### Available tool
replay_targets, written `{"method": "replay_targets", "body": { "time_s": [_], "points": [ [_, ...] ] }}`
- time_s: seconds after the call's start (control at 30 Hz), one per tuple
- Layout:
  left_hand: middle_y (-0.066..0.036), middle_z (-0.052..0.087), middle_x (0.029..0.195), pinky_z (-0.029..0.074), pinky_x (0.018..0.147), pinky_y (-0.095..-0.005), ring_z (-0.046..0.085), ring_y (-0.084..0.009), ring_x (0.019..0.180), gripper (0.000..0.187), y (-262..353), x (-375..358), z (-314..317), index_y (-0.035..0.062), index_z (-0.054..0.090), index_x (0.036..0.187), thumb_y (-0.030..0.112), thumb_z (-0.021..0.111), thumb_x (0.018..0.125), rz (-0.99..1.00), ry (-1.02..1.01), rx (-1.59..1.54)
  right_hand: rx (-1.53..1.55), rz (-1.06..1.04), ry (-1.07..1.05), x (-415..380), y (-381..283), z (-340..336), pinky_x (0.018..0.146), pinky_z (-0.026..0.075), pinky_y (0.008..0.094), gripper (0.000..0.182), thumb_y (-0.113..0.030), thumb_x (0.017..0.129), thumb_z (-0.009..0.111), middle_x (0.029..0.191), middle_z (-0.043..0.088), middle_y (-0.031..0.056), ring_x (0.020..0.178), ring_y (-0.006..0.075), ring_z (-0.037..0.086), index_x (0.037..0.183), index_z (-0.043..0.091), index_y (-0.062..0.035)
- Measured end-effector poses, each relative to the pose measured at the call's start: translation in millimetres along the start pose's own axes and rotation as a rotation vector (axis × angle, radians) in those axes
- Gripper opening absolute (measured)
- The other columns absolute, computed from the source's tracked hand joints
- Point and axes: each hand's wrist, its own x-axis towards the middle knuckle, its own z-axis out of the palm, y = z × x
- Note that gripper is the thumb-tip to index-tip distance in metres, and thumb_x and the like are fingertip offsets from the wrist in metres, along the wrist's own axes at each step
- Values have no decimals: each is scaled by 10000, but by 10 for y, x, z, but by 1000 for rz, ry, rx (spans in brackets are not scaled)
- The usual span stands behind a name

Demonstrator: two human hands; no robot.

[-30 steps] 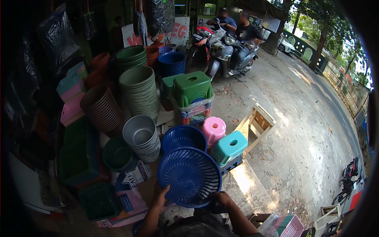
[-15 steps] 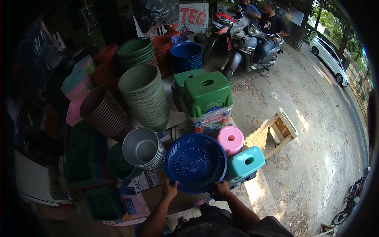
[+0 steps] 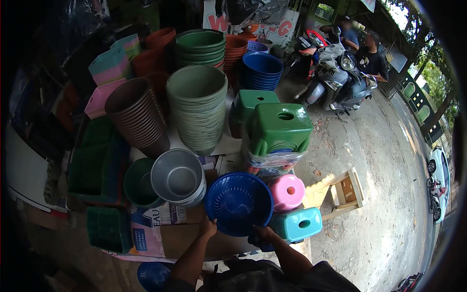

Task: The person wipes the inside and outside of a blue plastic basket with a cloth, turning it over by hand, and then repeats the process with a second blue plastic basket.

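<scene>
While left hand (image 3: 208, 228) grips blue basket (image 3: 238, 202) by its rim, right hand (image 3: 263, 234) grasps it too. Pink stool (image 3: 287, 200) just beside.

Grey scooter (image 3: 335, 82) occupied by a person in black (image 3: 371, 59), red motorbike (image 3: 314, 40) parked beside it, red-lettered sign (image 3: 286, 29) partly covered by plastic (image 3: 262, 12), wooden frame (image 3: 358, 187) set on pavement (image 3: 391, 194), white car (image 3: 439, 163) overlapped by what may be a rider (image 3: 435, 188)

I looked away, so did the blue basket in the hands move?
Yes. Judged by the pink plastic stool, the round blue basket moved forward and is now beside that stool.
</scene>
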Motion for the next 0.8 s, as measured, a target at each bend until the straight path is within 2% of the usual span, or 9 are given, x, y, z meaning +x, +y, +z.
{"method": "replay_targets", "body": {
  "time_s": [0.1,0.17,0.3,0.37,0.4,0.5,0.6,0.7,0.8],
  "points": [
    [-228,594,1162,433,913,-450,560,-403,1079,428,-106,28,126,23,477,1244,212,594,878,-50,-15,-41,-76,3,-61,31,102,23,617,499,310,653,-610,859,529,810,658,131,696,197,639,1064,650,-2],
    [-229,595,1157,441,912,-456,563,-411,1067,452,-283,6,258,30,468,1261,240,586,878,-38,-1,-55,-742,-91,-420,-278,-147,26,844,481,396,464,-462,941,463,1076,640,151,961,276,631,1289,551,-168],
    [-245,566,1199,422,966,-441,541,-393,1122,533,-543,-218,381,12,467,1279,289,619,850,-94,45,-55,-765,144,-459,-343,-191,370,883,462,389,427,-352,968,433,1132,619,162,997,304,610,1381,445,-244],
    [-255,550,1222,413,986,-431,530,-384,1147,570,-705,-384,314,5,466,1290,315,630,840,-121,101,-53,-967,-271,-613,-447,-267,521,888,454,402,410,-327,969,417,1139,602,182,1016,324,596,1372,458,-259],
    [-258,542,1235,408,995,-429,528,-381,1152,601,-800,-515,230,1,466,1295,343,636,831,-157,15,-114,-993,-279,-626,-453,-323,638,888,454,402,410,-327,969,417,1139,602,182,1016,324,596,1372,458,-259],
    [-252,549,1234,414,996,-420,539,-376,1143,631,-1677,-748,420,0,482,1284,386,649,813,-202,-30,-230,-1123,-437,-621,-548,-546,1019,883,454,400,378,-363,962,416,1124,593,191,1029,322,589,1281,560,-219],
    [-239,576,1204,433,978,-405,559,-366,1122,629,-2160,-1371,175,5,516,1245,414,666,791,-347,27,-283,-863,-343,-540,-686,-692,1451,832,476,387,386,-391,931,473,1031,632,191,932,318,629,1143,646,-118],
    [-233,624,1117,469,929,-381,597,-340,1072,618,-2794,-2335,-162,4,572,1173,447,686,757,-553,225,-337,-513,-164,-435,-436,-497,2144,701,503,380,424,-382,848,609,769,664,128,686,258,651,944,672,25],
    [-226,654,1043,488,891,-390,621,-351,1016,619,-3389,-3118,-188,4,585,1150,449,696,735,-696,376,-271,-447,-69,-535,-589,-471,2750,701,502,366,398,-345,847,621,808,662,135,688,238,643,963,667,34]
  ]
}}
